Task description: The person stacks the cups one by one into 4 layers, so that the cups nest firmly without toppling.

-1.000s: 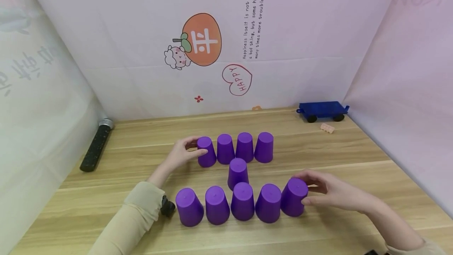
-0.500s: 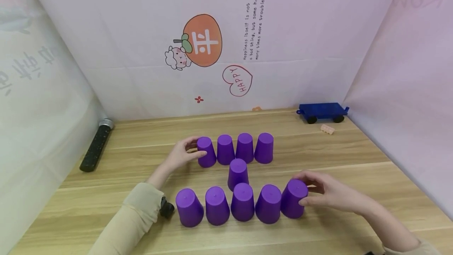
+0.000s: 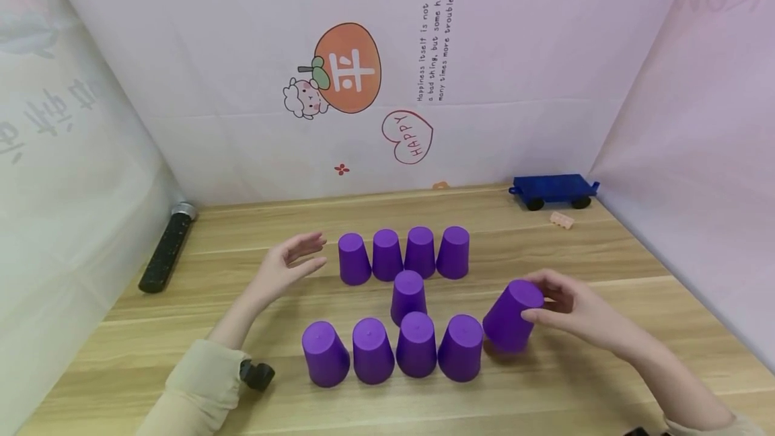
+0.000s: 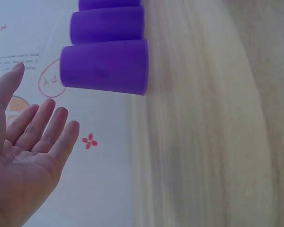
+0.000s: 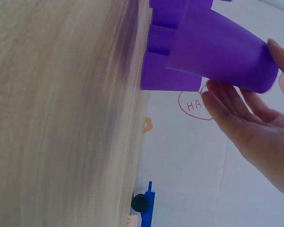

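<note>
Purple cups stand upside down on the wooden table. My right hand (image 3: 575, 308) grips one purple cup (image 3: 513, 316) near its closed end, tilted and lifted off the wood; the right wrist view shows the same cup (image 5: 222, 47) between thumb and fingers. To its left is a front row of several cups (image 3: 460, 348). A single cup (image 3: 408, 298) stands behind that row, and a back row of several cups (image 3: 385, 256) lies farther off. My left hand (image 3: 284, 268), fingers spread and holding nothing, is left of the back row's leftmost cup (image 3: 354, 260), apart from it.
A blue toy wagon (image 3: 554, 190) is at the back right, with a small pink toy brick (image 3: 562, 220) before it. At the left lies a black microphone-like stick (image 3: 168, 247). Printed cloth walls (image 3: 484, 140) enclose the back and sides.
My left hand has let go of the back row's leftmost cup and drawn back left. My right hand has raised the front row's rightmost cup off the table, tilting it.
</note>
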### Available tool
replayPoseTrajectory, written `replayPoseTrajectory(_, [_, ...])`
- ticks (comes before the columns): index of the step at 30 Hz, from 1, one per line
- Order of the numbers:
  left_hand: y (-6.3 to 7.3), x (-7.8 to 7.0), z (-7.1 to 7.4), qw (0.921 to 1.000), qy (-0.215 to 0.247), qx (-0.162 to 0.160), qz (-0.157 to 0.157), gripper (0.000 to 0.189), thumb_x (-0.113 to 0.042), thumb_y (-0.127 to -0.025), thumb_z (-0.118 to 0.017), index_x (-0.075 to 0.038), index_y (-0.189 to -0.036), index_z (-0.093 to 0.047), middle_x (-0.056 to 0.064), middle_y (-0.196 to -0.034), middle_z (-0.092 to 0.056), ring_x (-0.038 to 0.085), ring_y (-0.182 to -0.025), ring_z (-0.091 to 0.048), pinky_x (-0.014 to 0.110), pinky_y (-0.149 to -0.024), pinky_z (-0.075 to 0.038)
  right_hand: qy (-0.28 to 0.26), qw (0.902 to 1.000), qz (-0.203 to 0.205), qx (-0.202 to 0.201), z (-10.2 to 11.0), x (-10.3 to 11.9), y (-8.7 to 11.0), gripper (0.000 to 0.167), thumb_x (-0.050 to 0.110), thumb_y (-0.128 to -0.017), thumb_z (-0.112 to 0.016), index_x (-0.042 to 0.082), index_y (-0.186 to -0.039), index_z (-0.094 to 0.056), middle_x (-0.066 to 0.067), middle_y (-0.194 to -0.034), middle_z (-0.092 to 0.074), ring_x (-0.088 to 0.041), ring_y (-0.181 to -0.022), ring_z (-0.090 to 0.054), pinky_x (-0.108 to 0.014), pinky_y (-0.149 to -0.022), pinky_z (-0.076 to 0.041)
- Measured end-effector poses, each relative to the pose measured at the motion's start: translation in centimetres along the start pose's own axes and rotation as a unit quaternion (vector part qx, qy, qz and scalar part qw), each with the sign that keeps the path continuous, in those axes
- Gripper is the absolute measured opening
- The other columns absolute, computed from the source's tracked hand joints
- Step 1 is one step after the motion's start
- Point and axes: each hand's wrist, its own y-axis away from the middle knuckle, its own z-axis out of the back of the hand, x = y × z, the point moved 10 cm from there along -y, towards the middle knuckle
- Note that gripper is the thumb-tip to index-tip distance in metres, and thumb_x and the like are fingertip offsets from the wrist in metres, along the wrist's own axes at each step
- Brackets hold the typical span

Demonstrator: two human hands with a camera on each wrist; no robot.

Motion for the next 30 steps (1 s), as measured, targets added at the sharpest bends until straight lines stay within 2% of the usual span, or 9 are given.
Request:
replayPoseTrajectory(4, [1.5, -1.1, 0.2, 0.9999, 0.01, 0.002, -0.013, 0.051, -0.013, -0.089, -0.065, -0.001, -0.134, -0.047, 0.023, -0.131, -0.055, 0.008, -0.113, -0.059, 0.021, -0.09, -0.053, -0.004, 0.9983, -0.028, -0.051, 1.2, -0.2, -0.1, 0.031, 0.004, -0.086, -0.065, -0.001, -0.115, -0.052, 0.012, -0.104, -0.064, 0.004, -0.099, -0.06, -0.018, -0.079, -0.056])
replayPoseTrajectory(7, [2.6, -1.6, 0.2, 0.9998, 0.017, 0.006, -0.012, 0.049, -0.013, -0.09, -0.064, -0.002, -0.135, -0.046, 0.022, -0.132, -0.054, -0.001, -0.111, -0.058, 0.021, -0.091, -0.053, -0.015, 0.9955, -0.031, -0.089, 2.1, -0.2, -0.2, 0.03, 0.002, -0.086, -0.064, 0.0, -0.114, -0.052, 0.016, -0.103, -0.064, 0.004, -0.098, -0.061, -0.017, -0.078, -0.056])
replayPoseTrajectory(14, [4.6, -3.0, 0.3, 0.9997, 0.015, 0.001, -0.021, 0.045, -0.012, -0.092, -0.061, -0.003, -0.134, -0.048, 0.022, -0.131, -0.055, 0.004, -0.115, -0.057, 0.019, -0.093, -0.051, -0.055, 0.9865, -0.019, -0.153, 3.7, 0.2, -0.5, 0.03, -0.002, -0.088, -0.06, 0.013, -0.115, -0.056, 0.015, -0.098, -0.065, 0.002, -0.087, -0.06, -0.014, -0.072, -0.053])
replayPoseTrajectory(19, [6.2, -3.4, 0.4, 0.9996, 0.007, -0.003, -0.025, 0.043, -0.009, -0.092, -0.058, -0.001, -0.133, -0.047, 0.024, -0.13, -0.055, 0.001, -0.114, -0.057, 0.017, -0.093, -0.05, -0.055, 0.9821, -0.024, -0.178, 4.2, 0.3, -1.2, 0.03, 0.002, -0.089, -0.06, 0.012, -0.117, -0.055, 0.017, -0.101, -0.064, 0.003, -0.091, -0.059, -0.011, -0.074, -0.051])
replayPoseTrajectory(25, [7.8, -3.7, 0.4, 0.9994, 0.009, -0.006, -0.032, 0.044, -0.004, -0.092, -0.057, 0.002, -0.134, -0.046, 0.025, -0.13, -0.054, 0.0, -0.116, -0.056, 0.017, -0.092, -0.051, -0.04, 0.9801, -0.008, -0.194, 4.8, 0.8, -2.8, 0.032, 0.005, -0.089, -0.062, 0.008, -0.12, -0.055, 0.017, -0.105, -0.062, 0.005, -0.099, -0.058, -0.006, -0.082, -0.049])
replayPoseTrajectory(30, [8.6, -4.1, 0.0, 0.9987, 0.016, -0.001, -0.048, 0.047, -0.001, -0.09, -0.058, 0.002, -0.135, -0.044, -0.003, -0.132, -0.057, 0.0, -0.119, -0.053, 0.016, -0.095, -0.049, -0.027, 0.9784, -0.008, -0.205, 5.3, 1.5, -4.4, 0.031, 0.011, -0.089, -0.064, 0.011, -0.119, -0.055, 0.018, -0.105, -0.061, 0.005, -0.099, -0.058, -0.005, -0.083, -0.048])
